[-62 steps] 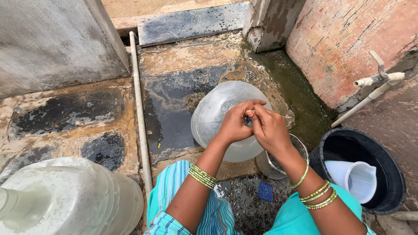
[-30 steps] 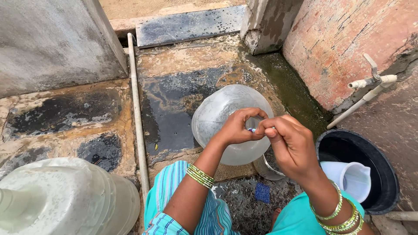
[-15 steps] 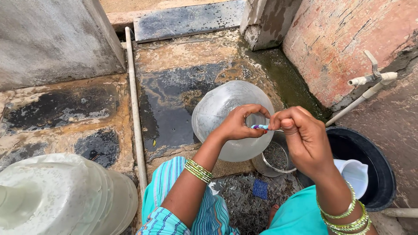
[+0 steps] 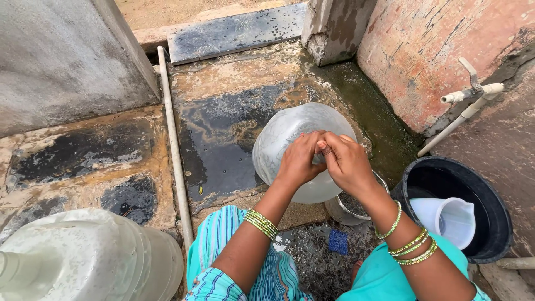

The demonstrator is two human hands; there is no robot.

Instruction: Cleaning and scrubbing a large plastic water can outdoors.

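Green and gold bangles are worn on both wrists, stacked above the left hand [image 4: 298,161] and the right hand [image 4: 348,161]. Turquoise clothing, apparently striped at one knee, is seen below.

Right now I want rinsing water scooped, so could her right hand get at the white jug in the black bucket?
Probably yes: the white jug sits uncovered in the open black bucket beside her right hand, though that hand is busy at the clear water jar.
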